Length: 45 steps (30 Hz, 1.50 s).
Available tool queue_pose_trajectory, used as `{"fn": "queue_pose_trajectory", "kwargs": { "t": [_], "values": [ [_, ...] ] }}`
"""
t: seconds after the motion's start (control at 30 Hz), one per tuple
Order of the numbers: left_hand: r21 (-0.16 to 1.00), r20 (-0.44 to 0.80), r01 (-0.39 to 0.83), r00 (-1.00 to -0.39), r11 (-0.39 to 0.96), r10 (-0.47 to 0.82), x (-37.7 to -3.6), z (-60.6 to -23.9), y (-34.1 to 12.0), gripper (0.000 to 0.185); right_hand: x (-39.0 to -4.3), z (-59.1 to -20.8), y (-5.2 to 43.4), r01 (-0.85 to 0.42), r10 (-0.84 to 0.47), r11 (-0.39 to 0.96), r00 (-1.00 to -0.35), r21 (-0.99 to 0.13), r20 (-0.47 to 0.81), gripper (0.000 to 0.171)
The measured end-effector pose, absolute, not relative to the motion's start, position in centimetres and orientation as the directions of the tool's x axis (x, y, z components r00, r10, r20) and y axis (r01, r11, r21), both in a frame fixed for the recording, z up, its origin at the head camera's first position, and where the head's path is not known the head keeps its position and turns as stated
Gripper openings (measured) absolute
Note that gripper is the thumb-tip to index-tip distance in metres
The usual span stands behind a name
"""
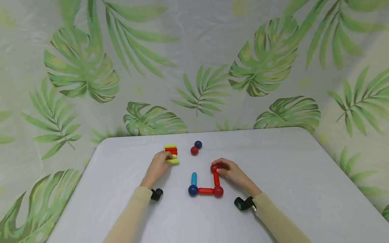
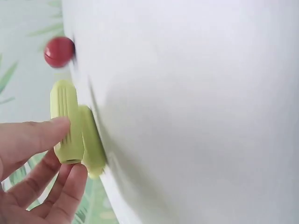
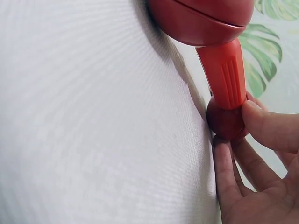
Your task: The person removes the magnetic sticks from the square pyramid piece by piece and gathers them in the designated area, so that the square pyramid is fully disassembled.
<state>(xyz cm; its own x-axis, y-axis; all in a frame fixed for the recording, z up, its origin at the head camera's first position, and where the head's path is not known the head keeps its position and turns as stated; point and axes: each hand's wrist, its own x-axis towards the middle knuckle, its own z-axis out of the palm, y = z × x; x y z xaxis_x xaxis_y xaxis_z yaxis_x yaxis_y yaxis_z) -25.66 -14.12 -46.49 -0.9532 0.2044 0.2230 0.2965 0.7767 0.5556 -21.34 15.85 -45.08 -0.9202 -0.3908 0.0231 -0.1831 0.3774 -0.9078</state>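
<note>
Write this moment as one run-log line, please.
left hand grips yellow stick | right hand pinches red ball on red stick

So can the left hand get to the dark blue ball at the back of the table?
Probably yes. The dark blue ball sits in the open beside a red ball, just past the stack of sticks that the left hand is touching. Only bare table lies around it, so little seems to block the way.

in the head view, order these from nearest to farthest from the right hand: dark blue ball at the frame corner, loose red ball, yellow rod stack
From the right hand:
1. dark blue ball at the frame corner, to its left, nearer the person; loose red ball, to its upper left: too close to call.
2. yellow rod stack, far left, at the left hand.
</note>
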Motion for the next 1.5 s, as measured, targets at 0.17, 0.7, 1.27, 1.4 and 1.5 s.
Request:
{"fn": "queue_pose_trajectory", "kwargs": {
  "t": [0.17,0.7,1.27,1.4,1.5],
  "values": [
    [0.48,0.205,0.259,-0.962,0.838,0.18,-26.2,-46.6,-15.2,0.017,-21.3,-45.1,15.9,-0.183,-0.394,0.369,-0.919,-0.911,0.025,0.028],
    [0.774,-0.104,0.373,-0.721,0.511,0.685,-23.4,-45.9,-10.3,0.027,-23.1,-48.6,16.5,-0.188,-0.4,0.354,-0.916,-0.916,0.033,0.027],
    [0.82,0.098,0.124,-0.992,0.559,0.077,-23.7,-46.5,-14.0,0.013,-23.4,-49.0,16.8,-0.182,-0.375,0.378,-0.926,-0.908,0.03,0.027],
    [0.769,0.11,0.08,-0.994,0.634,-0.008,-24.2,-47.0,-15.1,0.013,-23.4,-48.9,16.9,-0.179,-0.38,0.371,-0.924,-0.911,0.026,0.027],
    [0.732,0.127,0.092,-0.992,0.675,-0.004,-24.5,-47.2,-15.3,0.014,-23.3,-48.9,16.9,-0.186,-0.388,0.36,-0.921,-0.914,0.035,0.028]
  ]
}}
